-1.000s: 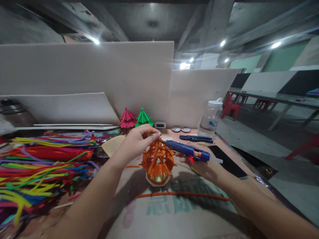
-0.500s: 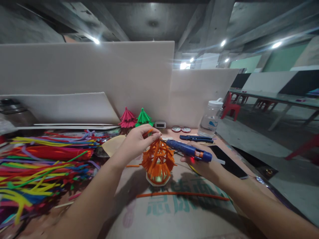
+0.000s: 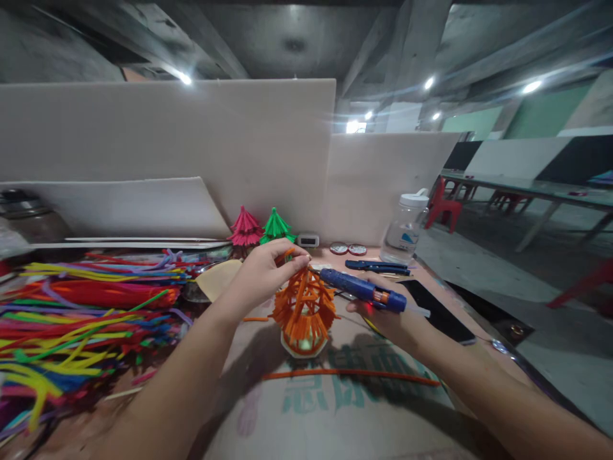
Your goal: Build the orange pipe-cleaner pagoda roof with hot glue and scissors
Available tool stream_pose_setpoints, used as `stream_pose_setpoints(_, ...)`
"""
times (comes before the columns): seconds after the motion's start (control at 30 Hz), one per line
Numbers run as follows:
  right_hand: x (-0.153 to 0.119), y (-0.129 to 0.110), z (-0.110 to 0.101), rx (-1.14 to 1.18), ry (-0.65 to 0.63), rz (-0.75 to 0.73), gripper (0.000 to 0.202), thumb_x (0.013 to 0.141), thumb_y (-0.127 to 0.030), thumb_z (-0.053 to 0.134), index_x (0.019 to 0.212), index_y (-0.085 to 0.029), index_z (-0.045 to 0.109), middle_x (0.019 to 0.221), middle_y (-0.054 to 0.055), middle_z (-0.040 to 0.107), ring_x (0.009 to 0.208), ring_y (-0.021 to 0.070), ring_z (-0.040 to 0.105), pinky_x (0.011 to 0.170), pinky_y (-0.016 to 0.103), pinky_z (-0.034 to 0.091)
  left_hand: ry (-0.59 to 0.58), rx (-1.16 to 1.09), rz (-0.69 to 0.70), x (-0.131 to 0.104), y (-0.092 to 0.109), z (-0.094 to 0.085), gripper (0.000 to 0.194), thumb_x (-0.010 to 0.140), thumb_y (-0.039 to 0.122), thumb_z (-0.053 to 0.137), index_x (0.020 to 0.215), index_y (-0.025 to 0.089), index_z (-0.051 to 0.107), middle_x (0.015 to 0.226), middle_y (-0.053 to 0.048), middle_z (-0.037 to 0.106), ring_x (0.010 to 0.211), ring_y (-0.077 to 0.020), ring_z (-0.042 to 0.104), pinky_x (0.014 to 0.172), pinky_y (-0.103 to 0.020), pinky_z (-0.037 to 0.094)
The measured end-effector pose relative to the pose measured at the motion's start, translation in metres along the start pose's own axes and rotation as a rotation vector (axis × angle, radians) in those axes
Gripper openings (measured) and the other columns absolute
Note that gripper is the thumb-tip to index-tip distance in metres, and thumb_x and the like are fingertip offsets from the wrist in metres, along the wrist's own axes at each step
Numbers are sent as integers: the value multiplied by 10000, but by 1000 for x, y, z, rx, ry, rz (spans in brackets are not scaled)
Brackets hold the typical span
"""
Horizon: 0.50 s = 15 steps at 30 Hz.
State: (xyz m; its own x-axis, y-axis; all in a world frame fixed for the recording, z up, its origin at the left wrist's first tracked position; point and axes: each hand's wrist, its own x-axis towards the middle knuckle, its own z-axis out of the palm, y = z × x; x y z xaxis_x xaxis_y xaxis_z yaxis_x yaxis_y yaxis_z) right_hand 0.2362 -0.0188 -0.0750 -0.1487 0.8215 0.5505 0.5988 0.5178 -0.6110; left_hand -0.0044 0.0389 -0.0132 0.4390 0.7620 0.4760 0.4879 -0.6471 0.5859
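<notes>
An orange pipe-cleaner pavilion (image 3: 306,305) stands upright on a pale many-sided base in front of me. My left hand (image 3: 272,271) is closed at its peak, thumb and fingertips pinched together, with a bit of orange pipe cleaner (image 3: 286,253) showing between the fingers. From the other side my right hand (image 3: 378,313) grips a blue hot glue gun (image 3: 354,287), its red light glowing. The gun's nozzle points left, at the pavilion's top just below my left fingertips. One long orange pipe cleaner (image 3: 349,374) lies across the board nearer to me.
Many coloured pipe cleaners (image 3: 90,319) are heaped at the left. Red and green small pavilions (image 3: 275,227) stand behind, by a white panel (image 3: 167,134). On the right are a water bottle (image 3: 406,227), a dark blue cutter-like tool (image 3: 378,266) and a black phone (image 3: 438,310).
Almost nothing differs. The glue gun has shifted very slightly in my right hand, while my left hand stays pinched at the pavilion's peak.
</notes>
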Motion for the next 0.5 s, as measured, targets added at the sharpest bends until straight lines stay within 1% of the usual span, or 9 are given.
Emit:
stream_pose_setpoints(0.13, 2, 0, -3, -8, -2, -22, 131, 789, -298, 702, 743, -209, 618, 726, 7, 673, 651, 174, 614, 632, 287, 475, 0, -4, -2, 0, 1, 0, 269, 910, 404, 590, 900, 174, 730, 840, -26, 672, 768, -161, 597, 687, -274, 423)
stream_pose_setpoints(0.23, 7, -3, -14, 56, -97, -28, 233, 814, -426, 693, 749, -208, 643, 733, 31, 699, 655, 196, 644, 630, 312, 515, 13, -6, -15, 0, 2, -1, 274, 906, 404, 592, 895, 167, 728, 826, -27, 669, 752, -159, 593, 674, -270, 422)
stream_pose_setpoints(0.3, 11, -5, -24, 122, -175, -28, 313, 836, -517, 664, 784, -209, 684, 769, 55, 731, 716, 228, 689, 670, 340, 558, 23, -4, -20, 0, 3, -2, 271, 904, 397, 592, 896, 161, 726, 832, -30, 673, 757, -159, 597, 679, -268, 425)
stream_pose_setpoints(0.4, 15, -7, -36, 174, -250, -61, 380, 850, -578, 638, 801, -211, 720, 807, 75, 753, 824, 258, 720, 758, 362, 594, 31, 1, -23, 0, 3, -3, 266, 900, 391, 597, 897, 157, 723, 848, -34, 678, 770, -161, 602, 696, -269, 429)
stream_pose_setpoints(0.5, 14, -6, -38, 144, -283, -50, 420, 840, -603, 643, 778, -194, 712, 749, 74, 735, 741, 243, 715, 679, 337, 605, 29, 2, -27, 0, 3, -2, 271, 899, 395, 595, 892, 154, 719, 835, -34, 674, 756, -161, 599, 688, -273, 428)
